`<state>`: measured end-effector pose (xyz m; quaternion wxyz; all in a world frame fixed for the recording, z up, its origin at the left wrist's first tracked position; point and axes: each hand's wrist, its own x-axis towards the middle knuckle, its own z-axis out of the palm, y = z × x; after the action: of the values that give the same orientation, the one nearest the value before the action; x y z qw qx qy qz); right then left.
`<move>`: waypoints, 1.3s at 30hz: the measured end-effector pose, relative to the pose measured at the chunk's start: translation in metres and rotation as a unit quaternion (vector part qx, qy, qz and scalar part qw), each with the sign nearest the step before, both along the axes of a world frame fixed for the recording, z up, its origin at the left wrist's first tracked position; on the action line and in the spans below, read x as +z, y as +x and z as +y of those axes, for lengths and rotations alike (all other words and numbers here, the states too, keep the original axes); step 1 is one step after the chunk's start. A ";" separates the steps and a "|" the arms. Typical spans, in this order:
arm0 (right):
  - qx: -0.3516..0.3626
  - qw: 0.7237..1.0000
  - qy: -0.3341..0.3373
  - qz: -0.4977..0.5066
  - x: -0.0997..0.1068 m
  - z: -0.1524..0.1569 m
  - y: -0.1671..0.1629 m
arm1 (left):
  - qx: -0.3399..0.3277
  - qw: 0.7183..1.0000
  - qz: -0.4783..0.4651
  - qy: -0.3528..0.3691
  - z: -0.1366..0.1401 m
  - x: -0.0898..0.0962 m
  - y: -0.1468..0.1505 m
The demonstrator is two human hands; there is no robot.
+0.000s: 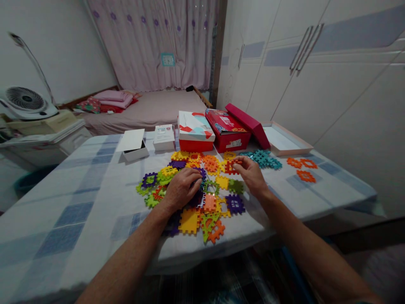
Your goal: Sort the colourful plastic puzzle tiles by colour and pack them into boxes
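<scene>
A red piece (230, 168) is pinched by the right hand (249, 173), thumb and fingertips nearly closed, at the far right of the pile of pieces (209, 202). Picking seems to be the step; a steady pinch is called for. The piece looks squarish, face up, with no long axis seen. Whether anything is held by the curled left hand (184, 185) cannot be told.

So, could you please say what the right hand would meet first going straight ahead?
Probably the red piece at the right hand or, if that is held, the orange-yellow cluster beyond; depth is unclear.
</scene>
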<state>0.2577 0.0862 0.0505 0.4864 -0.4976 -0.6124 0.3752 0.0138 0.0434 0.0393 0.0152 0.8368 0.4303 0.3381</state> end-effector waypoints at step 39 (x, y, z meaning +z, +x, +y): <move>0.068 0.998 -0.014 -0.008 -0.020 0.075 -0.049 | -0.120 0.984 0.132 0.029 -0.081 -0.015 0.029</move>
<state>0.2082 0.1617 0.0303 0.4477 -0.4649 -0.6430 0.4121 0.0426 -0.0373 0.0240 -0.0258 0.9198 0.3149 0.2328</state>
